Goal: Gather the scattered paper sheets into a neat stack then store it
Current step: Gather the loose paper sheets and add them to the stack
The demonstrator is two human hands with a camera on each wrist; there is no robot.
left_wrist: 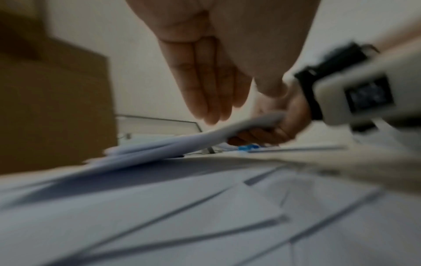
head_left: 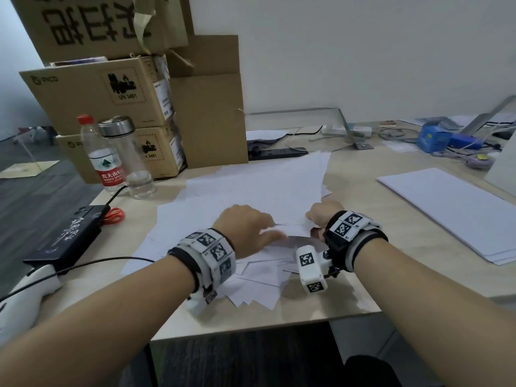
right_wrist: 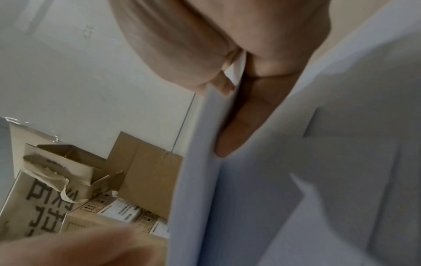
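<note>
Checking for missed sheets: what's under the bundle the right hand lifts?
More loose sheets on the table; the lifted bundle and both hands cover the rest.

Head view looks down; wrist views sit close, sharing the paper sheets (head_left: 251,185).

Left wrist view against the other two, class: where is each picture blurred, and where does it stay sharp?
Left wrist: smeared throughout, worst on the right hand and sheets. Right wrist: boxes fairly sharp, near sheets and left hand soft. Head: mostly sharp, left hand slightly blurred at the fingers.
</note>
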